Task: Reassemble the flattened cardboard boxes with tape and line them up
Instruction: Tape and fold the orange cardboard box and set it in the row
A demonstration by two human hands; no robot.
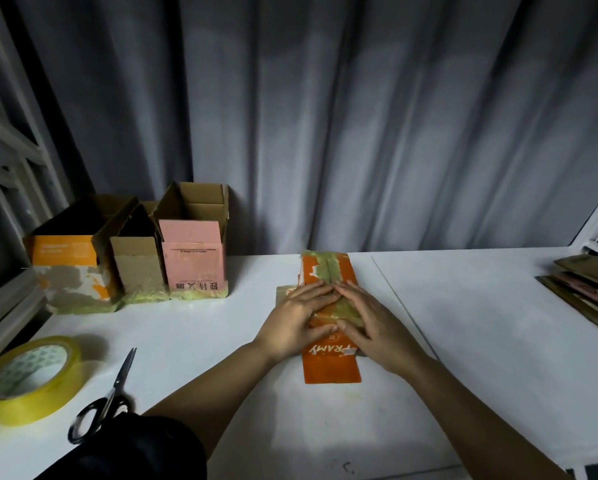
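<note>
We press both hands, left hand [299,315] and right hand [363,318], fingers flat and gripping nothing, onto the orange box [328,327] mid-surface. We should smooth the tape [328,271] outward along the seam, firmly, avoiding wrinkles.

On the bench [464,341], three boxes [131,258] stand in a row at the back left. The tape roll [27,379] lies front left, scissors [110,393] just right of it. Flat cardboard [585,289] is stacked far right; both hands rest on the middle box [328,268].
</note>
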